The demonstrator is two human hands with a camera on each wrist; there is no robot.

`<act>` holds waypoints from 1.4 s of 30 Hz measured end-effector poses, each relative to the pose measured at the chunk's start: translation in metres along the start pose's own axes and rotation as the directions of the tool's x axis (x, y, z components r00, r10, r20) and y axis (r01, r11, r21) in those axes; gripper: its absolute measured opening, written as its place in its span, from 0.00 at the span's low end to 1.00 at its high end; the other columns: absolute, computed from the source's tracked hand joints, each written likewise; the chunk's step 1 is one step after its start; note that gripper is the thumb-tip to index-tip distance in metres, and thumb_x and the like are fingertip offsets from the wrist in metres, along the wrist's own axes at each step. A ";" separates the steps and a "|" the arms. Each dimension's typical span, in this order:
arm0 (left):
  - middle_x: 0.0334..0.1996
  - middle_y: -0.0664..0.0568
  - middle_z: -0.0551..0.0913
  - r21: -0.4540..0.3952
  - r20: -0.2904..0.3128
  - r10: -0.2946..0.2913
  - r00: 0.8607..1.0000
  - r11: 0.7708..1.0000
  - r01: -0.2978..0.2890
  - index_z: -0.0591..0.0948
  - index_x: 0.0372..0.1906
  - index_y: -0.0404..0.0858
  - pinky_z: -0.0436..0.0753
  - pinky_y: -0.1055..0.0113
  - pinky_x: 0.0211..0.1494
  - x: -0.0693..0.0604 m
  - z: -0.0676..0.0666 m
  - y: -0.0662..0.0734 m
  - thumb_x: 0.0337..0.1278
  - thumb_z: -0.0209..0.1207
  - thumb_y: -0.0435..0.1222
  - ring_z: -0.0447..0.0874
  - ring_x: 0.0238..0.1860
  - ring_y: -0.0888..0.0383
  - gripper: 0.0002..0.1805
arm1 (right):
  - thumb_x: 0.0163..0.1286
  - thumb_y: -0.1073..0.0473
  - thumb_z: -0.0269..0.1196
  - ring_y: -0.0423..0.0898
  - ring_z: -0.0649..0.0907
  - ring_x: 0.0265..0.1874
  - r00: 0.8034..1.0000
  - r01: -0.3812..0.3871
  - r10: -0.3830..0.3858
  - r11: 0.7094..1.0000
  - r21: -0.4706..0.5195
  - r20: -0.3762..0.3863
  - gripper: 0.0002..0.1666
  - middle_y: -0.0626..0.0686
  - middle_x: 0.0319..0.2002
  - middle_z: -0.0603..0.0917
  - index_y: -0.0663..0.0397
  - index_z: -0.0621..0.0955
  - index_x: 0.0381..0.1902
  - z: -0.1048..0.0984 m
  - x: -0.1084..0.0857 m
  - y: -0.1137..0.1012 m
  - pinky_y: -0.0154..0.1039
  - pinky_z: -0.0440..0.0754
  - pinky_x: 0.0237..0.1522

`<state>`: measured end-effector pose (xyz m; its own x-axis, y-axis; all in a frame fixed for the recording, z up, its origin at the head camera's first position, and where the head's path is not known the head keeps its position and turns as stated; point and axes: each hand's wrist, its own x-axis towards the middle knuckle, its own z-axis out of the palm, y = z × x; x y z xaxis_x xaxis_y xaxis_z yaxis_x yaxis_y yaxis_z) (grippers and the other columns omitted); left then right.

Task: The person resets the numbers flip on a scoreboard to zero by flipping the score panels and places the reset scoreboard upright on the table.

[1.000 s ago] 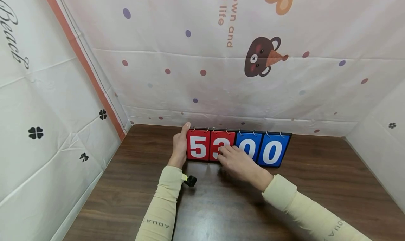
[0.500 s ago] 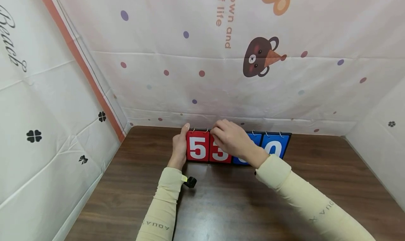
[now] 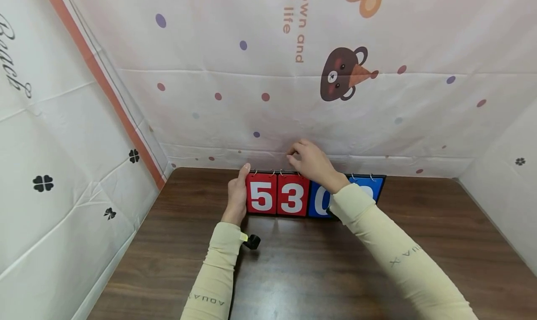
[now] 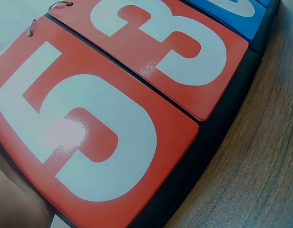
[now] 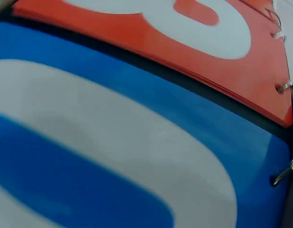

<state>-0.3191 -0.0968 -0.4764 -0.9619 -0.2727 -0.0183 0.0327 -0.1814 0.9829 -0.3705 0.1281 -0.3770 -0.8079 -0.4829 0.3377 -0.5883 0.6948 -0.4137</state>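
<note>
In the head view my left hand (image 3: 237,194) grips the left end of a black flip scoreboard (image 3: 308,203), its thumb up at the top corner. The red cards (image 3: 261,203) read 5 and 3; beside them are blue cards, partly behind my right hand and sleeve. My right hand (image 3: 313,162) is over the board's top edge, fingers bent beyond it, with nothing visible in them. Part of my left hand (image 4: 18,199) shows beside the red 5 card (image 4: 161,137) in the left wrist view. A blue card (image 5: 184,109) fills much of the right wrist view.
The board is near the back edge of a brown wooden table (image 3: 285,273). Printed cloth (image 3: 201,124) hangs behind and at both sides. A small black object (image 3: 252,241) sticks out beside my left wrist.
My right hand has risen from the front of the red 3 card to above the board's top edge, uncovering that card. My left hand keeps its grip.
</note>
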 end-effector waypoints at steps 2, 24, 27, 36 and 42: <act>0.26 0.50 0.85 -0.001 -0.001 -0.001 1.000 1.000 0.001 0.84 0.22 0.42 0.80 0.63 0.40 -0.001 0.000 0.000 0.69 0.59 0.63 0.81 0.32 0.56 0.31 | 0.79 0.57 0.64 0.54 0.82 0.43 0.997 -0.049 0.046 0.998 0.042 0.058 0.13 0.58 0.44 0.84 0.62 0.86 0.48 0.001 0.004 0.005 0.52 0.83 0.50; 0.30 0.50 0.86 -0.001 0.002 -0.003 1.000 1.000 0.003 0.85 0.25 0.42 0.81 0.62 0.42 -0.001 -0.001 0.002 0.70 0.58 0.62 0.82 0.36 0.55 0.30 | 0.77 0.31 0.54 0.58 0.73 0.69 0.666 -0.546 0.410 0.837 0.033 0.623 0.50 0.62 0.70 0.74 0.60 0.63 0.81 0.004 0.025 0.008 0.55 0.69 0.71; 0.30 0.50 0.86 -0.002 0.006 -0.009 1.000 1.000 0.009 0.85 0.26 0.41 0.81 0.62 0.42 -0.001 -0.001 0.001 0.70 0.58 0.62 0.82 0.36 0.55 0.30 | 0.77 0.29 0.53 0.57 0.74 0.68 0.646 -0.546 0.396 0.837 0.032 0.653 0.50 0.62 0.68 0.76 0.60 0.64 0.80 0.004 0.025 0.010 0.54 0.70 0.71; 0.29 0.50 0.86 0.000 0.008 -0.004 1.000 1.000 0.004 0.84 0.24 0.41 0.80 0.62 0.42 0.000 -0.001 0.000 0.70 0.58 0.63 0.82 0.36 0.55 0.31 | 0.75 0.34 0.58 0.61 0.71 0.70 0.732 -0.471 0.352 0.880 0.059 0.584 0.51 0.66 0.72 0.71 0.65 0.62 0.80 0.000 0.021 0.012 0.58 0.69 0.72; 0.29 0.50 0.86 0.006 0.007 0.000 1.000 1.000 0.000 0.83 0.24 0.42 0.80 0.62 0.42 0.000 -0.001 0.000 0.70 0.58 0.63 0.81 0.35 0.55 0.31 | 0.73 0.43 0.67 0.57 0.79 0.55 0.781 -0.513 0.397 0.848 0.133 0.483 0.36 0.63 0.55 0.82 0.69 0.79 0.62 -0.002 0.018 0.015 0.50 0.79 0.58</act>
<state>-0.3187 -0.0978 -0.4769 -0.9638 -0.2660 -0.0169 0.0313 -0.1758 0.9839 -0.3933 0.1306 -0.3758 -0.8810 -0.3586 -0.3085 -0.0888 0.7659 -0.6368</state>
